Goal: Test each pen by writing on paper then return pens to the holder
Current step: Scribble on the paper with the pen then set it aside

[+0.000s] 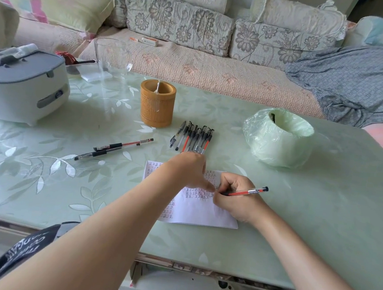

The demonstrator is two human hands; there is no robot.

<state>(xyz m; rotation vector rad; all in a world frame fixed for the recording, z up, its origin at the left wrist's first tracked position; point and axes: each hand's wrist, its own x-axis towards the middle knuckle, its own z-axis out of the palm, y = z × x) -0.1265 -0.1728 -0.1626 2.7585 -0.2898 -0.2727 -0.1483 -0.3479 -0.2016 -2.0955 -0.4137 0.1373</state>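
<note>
My right hand [234, 196] grips a red pen [249, 192], its tip down on the white paper [200, 213], which carries rows of red and black marks. My left hand [189, 168] lies flat on the paper's upper part, fingers spread, holding nothing. A bamboo pen holder [157, 103] stands beyond the paper with one clear pen in it. Several pens [192, 136] lie in a row just past my left hand. Two more pens [114, 148] lie apart to the left.
A grey-and-white cooker [19, 86] sits at the table's left. A clear glass vase [113, 60] stands behind the holder. A bin lined with a green bag [278, 137] is at the right. A sofa with cushions runs behind the green table [321, 205].
</note>
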